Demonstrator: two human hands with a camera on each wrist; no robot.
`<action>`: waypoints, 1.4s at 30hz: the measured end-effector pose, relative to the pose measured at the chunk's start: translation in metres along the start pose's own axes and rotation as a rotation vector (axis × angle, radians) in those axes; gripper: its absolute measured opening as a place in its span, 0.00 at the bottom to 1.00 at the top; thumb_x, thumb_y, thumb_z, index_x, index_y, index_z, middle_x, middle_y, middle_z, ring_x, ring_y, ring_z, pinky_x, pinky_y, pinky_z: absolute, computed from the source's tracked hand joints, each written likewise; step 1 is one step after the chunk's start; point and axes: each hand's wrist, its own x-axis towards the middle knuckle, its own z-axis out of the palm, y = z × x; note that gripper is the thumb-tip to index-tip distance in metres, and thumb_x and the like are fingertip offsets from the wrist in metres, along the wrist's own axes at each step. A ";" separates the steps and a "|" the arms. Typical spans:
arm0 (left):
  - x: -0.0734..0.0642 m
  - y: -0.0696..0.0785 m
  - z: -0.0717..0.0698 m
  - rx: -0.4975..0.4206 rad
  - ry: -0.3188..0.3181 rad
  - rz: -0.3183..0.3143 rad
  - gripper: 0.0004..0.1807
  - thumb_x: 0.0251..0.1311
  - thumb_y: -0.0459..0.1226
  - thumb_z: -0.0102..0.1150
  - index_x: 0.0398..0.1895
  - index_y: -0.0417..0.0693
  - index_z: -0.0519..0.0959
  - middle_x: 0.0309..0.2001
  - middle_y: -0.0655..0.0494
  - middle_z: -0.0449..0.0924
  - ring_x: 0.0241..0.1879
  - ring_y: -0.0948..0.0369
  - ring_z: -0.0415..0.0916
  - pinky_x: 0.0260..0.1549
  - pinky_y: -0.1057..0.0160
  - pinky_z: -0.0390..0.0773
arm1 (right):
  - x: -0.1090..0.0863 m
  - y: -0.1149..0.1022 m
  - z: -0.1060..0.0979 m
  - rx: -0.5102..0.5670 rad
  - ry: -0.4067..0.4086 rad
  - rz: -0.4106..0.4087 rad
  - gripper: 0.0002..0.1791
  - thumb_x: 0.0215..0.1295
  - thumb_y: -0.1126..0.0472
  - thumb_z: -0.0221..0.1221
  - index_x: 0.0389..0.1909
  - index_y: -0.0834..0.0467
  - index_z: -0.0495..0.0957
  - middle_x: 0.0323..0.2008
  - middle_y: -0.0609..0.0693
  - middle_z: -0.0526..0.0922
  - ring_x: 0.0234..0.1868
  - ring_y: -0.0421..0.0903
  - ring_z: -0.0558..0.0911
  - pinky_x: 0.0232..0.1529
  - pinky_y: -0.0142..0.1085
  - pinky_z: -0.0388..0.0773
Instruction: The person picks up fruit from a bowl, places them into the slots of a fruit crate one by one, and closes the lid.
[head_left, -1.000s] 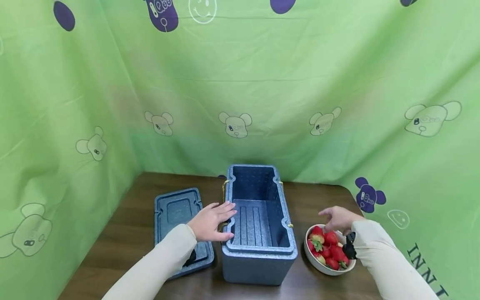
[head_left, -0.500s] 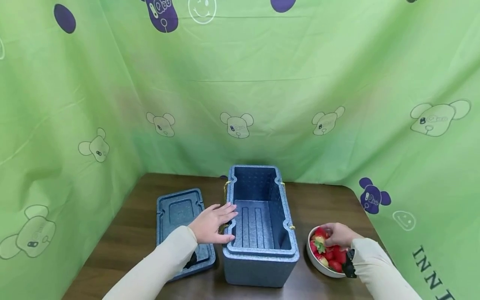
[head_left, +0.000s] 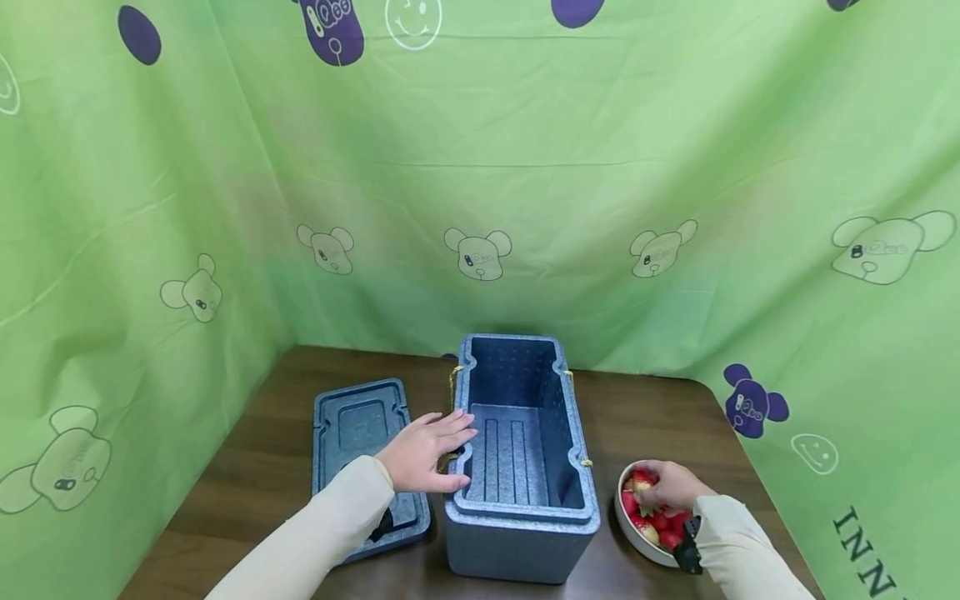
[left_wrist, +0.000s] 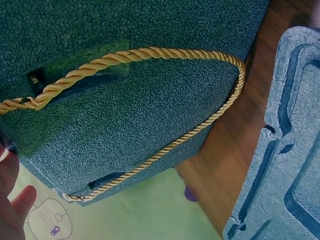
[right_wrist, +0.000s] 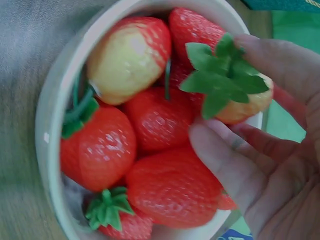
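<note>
A blue-grey foam cooler box [head_left: 521, 550] stands with its top off, and nothing shows on its ribbed floor. My left hand [head_left: 423, 457] rests on its left rim, fingers straight. To the right, my right hand [head_left: 672, 487] reaches into a white bowl [right_wrist: 47, 125] of strawberries. In the right wrist view, thumb and fingers pinch a red-and-yellow strawberry [right_wrist: 245, 107] with a green leafy cap, still among the others at the bowl's edge. Part of that strawberry is hidden behind the fingers. Several red strawberries [right_wrist: 172, 187] and a yellowish one [right_wrist: 125, 60] lie around it.
The box's matching lid [head_left: 358, 425] lies on the brown wooden table [head_left: 225, 483] left of the box, partly under my left forearm. Gold rope [left_wrist: 170, 52] runs along the box's side. A green printed cloth [head_left: 480, 133] hangs behind the table.
My right hand has come down from above the bowl into the strawberries, and its fingers have closed round one. The left hand keeps its place on the box rim.
</note>
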 end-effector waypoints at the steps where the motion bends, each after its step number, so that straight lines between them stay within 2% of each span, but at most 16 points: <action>1: 0.000 0.000 0.000 -0.002 0.002 -0.001 0.37 0.59 0.56 0.53 0.67 0.44 0.69 0.69 0.50 0.64 0.69 0.55 0.58 0.64 0.48 0.61 | 0.001 0.001 0.001 -0.010 0.018 0.005 0.27 0.46 0.68 0.66 0.49 0.74 0.72 0.28 0.55 0.77 0.21 0.45 0.76 0.18 0.39 0.78; 5: 0.000 0.000 0.000 -0.015 0.013 0.004 0.37 0.59 0.55 0.53 0.67 0.44 0.69 0.69 0.50 0.64 0.69 0.55 0.58 0.64 0.47 0.61 | 0.003 0.004 0.007 -0.055 0.098 0.034 0.26 0.44 0.67 0.68 0.48 0.70 0.75 0.30 0.58 0.77 0.20 0.46 0.75 0.16 0.39 0.78; 10: 0.000 -0.001 0.001 -0.015 0.017 0.010 0.36 0.59 0.55 0.53 0.67 0.44 0.69 0.69 0.50 0.64 0.69 0.55 0.58 0.64 0.48 0.61 | 0.005 0.002 0.011 -0.106 0.135 0.047 0.23 0.42 0.68 0.64 0.45 0.68 0.76 0.30 0.58 0.78 0.22 0.46 0.75 0.18 0.39 0.76; 13: 0.000 -0.002 0.001 -0.030 0.015 0.001 0.36 0.59 0.55 0.53 0.67 0.43 0.69 0.69 0.50 0.64 0.70 0.54 0.57 0.64 0.48 0.60 | 0.006 0.000 0.010 -0.121 0.146 0.027 0.26 0.41 0.70 0.61 0.47 0.70 0.74 0.32 0.61 0.78 0.24 0.48 0.75 0.19 0.39 0.74; 17: -0.002 -0.002 0.002 -0.047 0.012 -0.018 0.37 0.59 0.55 0.53 0.67 0.44 0.69 0.69 0.50 0.63 0.70 0.55 0.57 0.64 0.47 0.59 | 0.007 -0.003 0.008 -0.097 0.168 0.019 0.31 0.41 0.72 0.60 0.51 0.76 0.66 0.36 0.69 0.78 0.30 0.54 0.78 0.24 0.40 0.76; 20: -0.002 -0.002 0.001 -0.047 0.013 -0.019 0.37 0.59 0.56 0.52 0.67 0.44 0.69 0.69 0.51 0.63 0.70 0.55 0.57 0.65 0.47 0.59 | 0.005 -0.005 0.008 -0.097 0.174 0.028 0.29 0.42 0.72 0.59 0.49 0.77 0.68 0.35 0.67 0.78 0.31 0.53 0.78 0.26 0.39 0.77; 23: -0.001 -0.002 0.000 -0.039 0.023 -0.001 0.37 0.59 0.56 0.53 0.66 0.44 0.69 0.69 0.50 0.64 0.69 0.55 0.58 0.64 0.47 0.60 | 0.000 -0.006 0.008 -0.092 0.170 0.045 0.25 0.45 0.71 0.60 0.48 0.75 0.73 0.31 0.61 0.78 0.26 0.50 0.77 0.23 0.38 0.76; 27: 0.000 -0.002 0.002 -0.039 0.027 0.014 0.36 0.58 0.55 0.54 0.66 0.43 0.70 0.68 0.49 0.64 0.69 0.54 0.58 0.64 0.47 0.60 | -0.006 -0.005 0.007 -0.064 0.176 0.055 0.24 0.48 0.69 0.64 0.49 0.73 0.74 0.32 0.60 0.79 0.27 0.49 0.77 0.23 0.38 0.78; 37: 0.000 -0.002 0.003 -0.054 0.041 0.028 0.36 0.58 0.54 0.54 0.66 0.43 0.70 0.68 0.48 0.65 0.69 0.54 0.58 0.64 0.47 0.61 | -0.015 -0.008 -0.005 -0.095 0.227 0.008 0.24 0.51 0.65 0.62 0.50 0.72 0.76 0.28 0.55 0.82 0.28 0.45 0.77 0.29 0.35 0.73; 42: 0.000 -0.004 0.004 -0.043 0.045 0.036 0.36 0.59 0.54 0.53 0.66 0.43 0.70 0.68 0.49 0.64 0.69 0.54 0.58 0.63 0.47 0.61 | -0.018 -0.016 -0.014 -0.038 0.243 -0.004 0.26 0.51 0.67 0.61 0.52 0.74 0.74 0.29 0.56 0.83 0.28 0.44 0.78 0.28 0.33 0.74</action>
